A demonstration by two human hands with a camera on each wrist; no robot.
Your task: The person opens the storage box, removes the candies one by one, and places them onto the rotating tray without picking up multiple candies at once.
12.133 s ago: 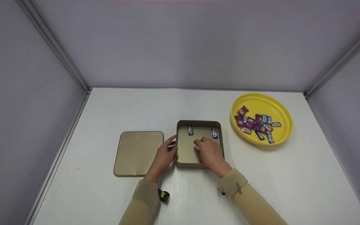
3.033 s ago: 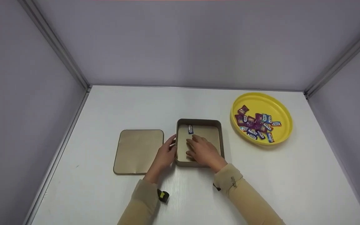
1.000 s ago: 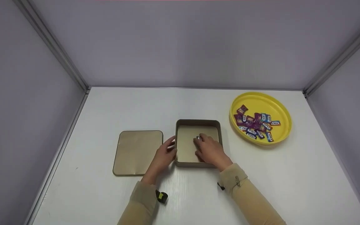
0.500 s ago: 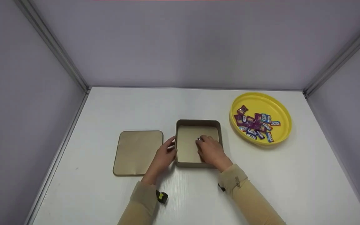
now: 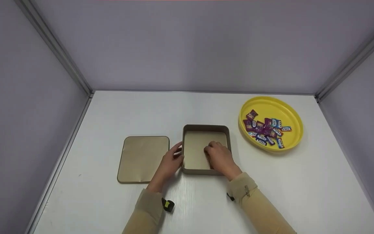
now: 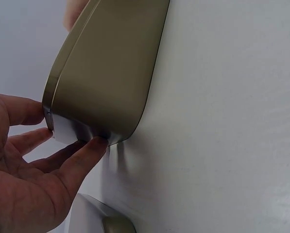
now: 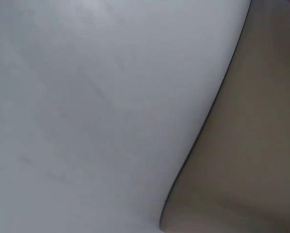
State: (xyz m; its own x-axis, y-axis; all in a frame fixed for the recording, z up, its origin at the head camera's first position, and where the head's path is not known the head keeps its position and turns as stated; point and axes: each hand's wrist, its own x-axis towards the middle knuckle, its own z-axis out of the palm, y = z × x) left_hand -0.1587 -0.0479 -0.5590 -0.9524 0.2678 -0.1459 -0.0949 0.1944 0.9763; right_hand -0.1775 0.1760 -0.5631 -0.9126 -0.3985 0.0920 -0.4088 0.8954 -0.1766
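An open, square gold-coloured tin (image 5: 192, 146) stands mid-table. My left hand (image 5: 170, 162) touches its left wall from outside; in the left wrist view its fairly straight fingers (image 6: 86, 155) press the tin's side (image 6: 110, 63), with the thumb by the rim. Inside the tin, on the right, my right hand (image 5: 221, 157) has its fingers curled downward. A small dark-blue wrapped candy seen there half a second ago is now hidden under those fingers. The right wrist view shows the tin's outer wall (image 7: 251, 136) but barely any of the hand.
The tin's flat lid (image 5: 144, 159) lies left of it, partly behind the left wrist. A round yellow tray (image 5: 279, 112) at the right holds several wrapped candies (image 5: 260, 126), purple, blue and red. Grey panels (image 5: 206, 45) border the white table.
Two dark-blue candies lay in the tin earlier. One was gone three seconds ago, with more in the tray. The other went into the right fingers, which have since drawn slightly nearer and hide it.
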